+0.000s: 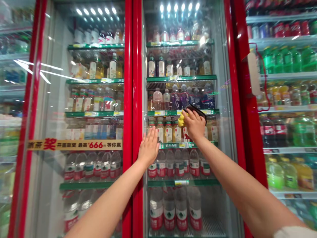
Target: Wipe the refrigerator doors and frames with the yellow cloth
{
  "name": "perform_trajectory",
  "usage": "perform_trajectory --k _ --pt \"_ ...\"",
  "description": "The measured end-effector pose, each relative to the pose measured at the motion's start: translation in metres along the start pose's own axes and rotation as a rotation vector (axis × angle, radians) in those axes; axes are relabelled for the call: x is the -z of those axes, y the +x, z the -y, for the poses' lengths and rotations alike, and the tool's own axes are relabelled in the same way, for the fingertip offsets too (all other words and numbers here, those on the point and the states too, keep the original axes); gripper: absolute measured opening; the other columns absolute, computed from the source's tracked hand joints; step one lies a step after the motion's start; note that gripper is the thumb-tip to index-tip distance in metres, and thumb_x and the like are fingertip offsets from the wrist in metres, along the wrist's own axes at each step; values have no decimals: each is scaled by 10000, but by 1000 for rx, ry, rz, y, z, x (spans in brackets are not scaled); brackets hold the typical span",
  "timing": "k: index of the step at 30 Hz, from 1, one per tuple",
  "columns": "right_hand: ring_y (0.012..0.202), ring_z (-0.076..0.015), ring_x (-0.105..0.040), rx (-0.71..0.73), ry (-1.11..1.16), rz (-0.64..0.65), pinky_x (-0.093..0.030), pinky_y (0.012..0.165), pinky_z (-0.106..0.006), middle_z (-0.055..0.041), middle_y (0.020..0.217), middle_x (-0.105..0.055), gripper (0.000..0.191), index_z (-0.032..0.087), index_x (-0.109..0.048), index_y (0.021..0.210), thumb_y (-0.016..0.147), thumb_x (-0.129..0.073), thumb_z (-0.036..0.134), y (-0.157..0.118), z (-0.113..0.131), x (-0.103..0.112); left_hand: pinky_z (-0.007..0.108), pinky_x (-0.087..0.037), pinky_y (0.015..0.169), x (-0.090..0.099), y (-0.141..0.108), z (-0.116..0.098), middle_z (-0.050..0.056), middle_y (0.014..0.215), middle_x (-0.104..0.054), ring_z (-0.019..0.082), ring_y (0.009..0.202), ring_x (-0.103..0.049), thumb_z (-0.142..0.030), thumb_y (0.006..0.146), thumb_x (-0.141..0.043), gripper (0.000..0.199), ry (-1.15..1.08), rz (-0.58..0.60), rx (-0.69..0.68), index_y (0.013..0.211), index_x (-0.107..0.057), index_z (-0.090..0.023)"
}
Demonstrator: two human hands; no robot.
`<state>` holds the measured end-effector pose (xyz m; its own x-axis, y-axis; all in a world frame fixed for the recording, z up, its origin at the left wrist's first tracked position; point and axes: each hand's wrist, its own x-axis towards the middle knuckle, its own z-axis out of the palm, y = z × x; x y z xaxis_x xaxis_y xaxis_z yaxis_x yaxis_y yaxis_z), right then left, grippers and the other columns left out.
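My left hand point(149, 147) lies flat with its fingers stretched upward against the right glass door of a drinks fridge, close to the red frame point(137, 99). It holds nothing. Higher and to the right, my right hand point(195, 125) is closed around a dark, flat object point(197, 111) with a bumpy yellow piece point(182, 119) showing at its left. The exact kind of this object is unclear. Behind my hands, through the glass, stand bottles with pale labels point(168, 134) and, one shelf lower, water bottles with red labels point(170, 163).
Large water bottles point(169, 211) fill part of the bottom shelf. Another glass door with a printed yellow strip point(74, 144) is on the left. At the right, a red post point(250, 132) carries a white box point(253, 72) and red cord point(266, 79), beside shelves of green bottles point(284, 59).
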<state>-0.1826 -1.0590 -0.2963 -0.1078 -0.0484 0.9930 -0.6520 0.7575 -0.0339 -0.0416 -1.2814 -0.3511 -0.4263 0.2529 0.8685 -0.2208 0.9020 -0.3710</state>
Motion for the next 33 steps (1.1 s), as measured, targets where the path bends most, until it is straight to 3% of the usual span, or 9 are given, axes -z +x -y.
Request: perform_trajectory --k 4,8,12,17,20,24,28,31,33 --pt "1487 -333 -335 181 3 74 -226 1171 -611 -32 1629 -392 544 344 -395 1559 1021 -448 402 -23 28 -10 502 -248 1264 -4 14 -24 167 1682 -226 267 1570 -185 -253 1010 -375 655 -49 -37 0 1605 -175 -69" --pt "1482 -269 -368 405 -40 209 -215 1210 -523 13 1594 -454 551 405 -422 1532 998 -498 294 -79 -9 -2 482 -250 1265 -9 14 -46 143 1681 -249 251 1568 -200 -249 1011 -371 636 -76 -20 -55 1602 -202 -86" --pt "1474 -282 -380 199 -81 162 -254 1197 -530 5 1607 -435 578 392 -423 1536 984 -476 229 -64 -51 12 510 -234 1268 -14 16 -55 108 1689 -220 246 1572 -183 -247 1003 -385 634 -65 47 -112 1605 -227 -127" --pt "1525 -340 -269 -94 -96 100 -261 1176 -611 -22 1681 -277 618 356 -312 1594 994 -451 301 -7 -26 8 550 -181 1274 -25 31 -71 111 1695 -152 274 1582 -118 -332 979 -475 723 -56 91 -85 1617 -193 -140" --pt "1535 -320 -251 102 -71 180 -226 1200 -600 -8 1680 -281 635 375 -292 1598 990 -442 269 -27 -20 7 562 -156 1274 -34 35 -83 136 1696 -116 274 1584 -60 -372 974 -491 811 -53 46 -45 1627 -82 -121" --pt "1521 -279 -301 360 -81 309 -217 1224 -532 19 1643 -371 642 406 -345 1572 971 -463 213 -77 -68 23 586 -126 1268 -42 30 -94 159 1695 -79 301 1580 -5 -428 960 -541 883 -33 34 -11 1626 -55 -113" --pt "1509 -296 -321 102 -127 237 -293 1191 -549 -6 1656 -346 629 364 -341 1581 976 -436 221 -60 -112 38 557 -136 1273 -42 30 -99 164 1695 -86 309 1579 -24 -478 909 -638 947 -26 91 -80 1627 -125 -134" --pt "1518 -352 -282 -157 -139 154 -330 1151 -612 -46 1689 -257 658 305 -299 1604 968 -456 250 -18 -98 34 545 -145 1274 -40 35 -102 169 1694 -101 299 1580 -46 -513 884 -666 998 -32 132 -112 1625 -123 -122" --pt "1526 -362 -257 -134 -118 168 -315 1154 -631 -31 1696 -235 664 315 -299 1604 965 -463 246 -6 -75 29 542 -144 1274 -39 38 -107 170 1693 -102 300 1580 -52 -510 881 -671 1003 -32 142 -111 1621 -128 -105"
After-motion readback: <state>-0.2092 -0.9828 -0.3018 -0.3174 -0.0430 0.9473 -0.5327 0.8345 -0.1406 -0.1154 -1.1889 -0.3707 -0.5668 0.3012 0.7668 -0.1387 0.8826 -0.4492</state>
